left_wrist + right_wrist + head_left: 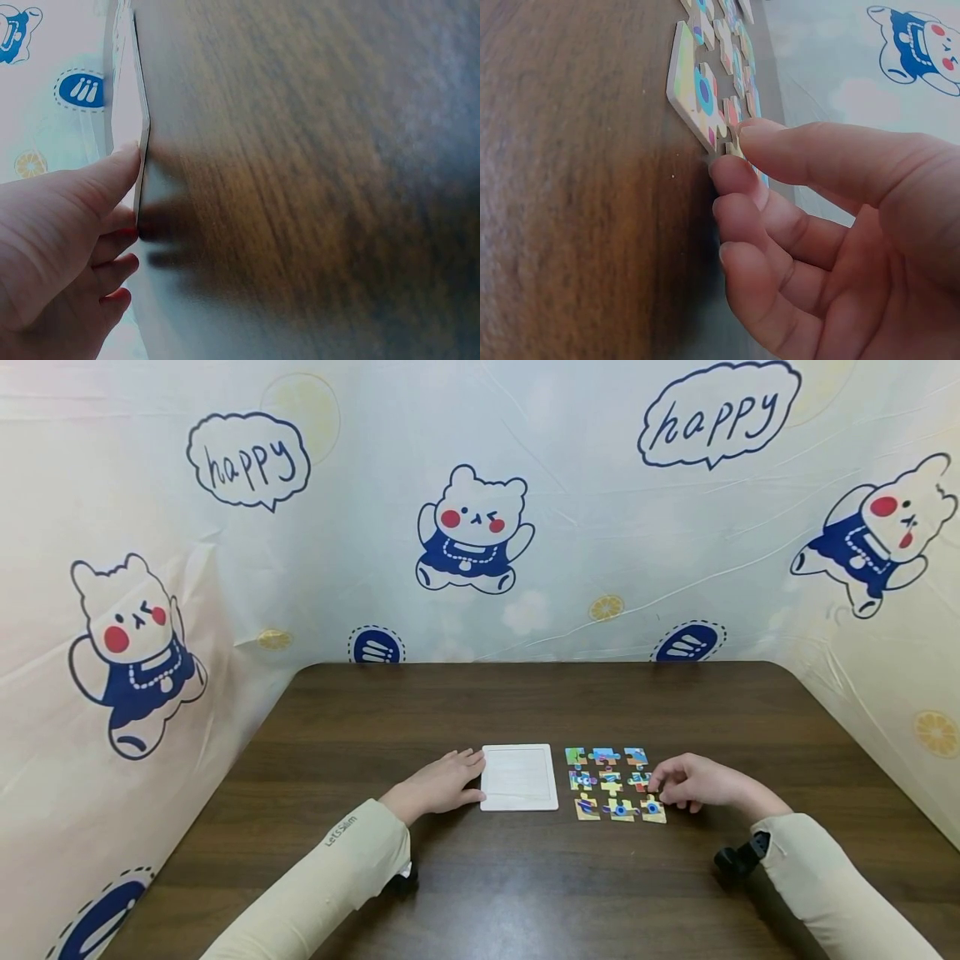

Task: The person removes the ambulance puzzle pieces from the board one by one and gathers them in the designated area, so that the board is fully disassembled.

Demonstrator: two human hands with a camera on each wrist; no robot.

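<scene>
A square white puzzle tray (519,778) with a raised border lies flat on the dark wood table. My left hand (444,782) rests at the tray's left side, fingers fairly straight; in the left wrist view the thumb (120,174) touches the tray's edge. To the right of the tray, several colourful jigsaw pieces (611,782) are laid out in loose rows, slightly apart. My right hand (697,781) is at their right side, thumb and forefinger pinching the right-hand puzzle piece (638,780) of the middle row. The other fingers (746,281) curl beside the pieces, close over the table.
The brown table (480,877) extends around the tray and pieces, with rounded far corners. A pale curtain (585,543) with cartoon bears hangs behind it and along both sides. A black wrist device (738,858) sits at the right sleeve.
</scene>
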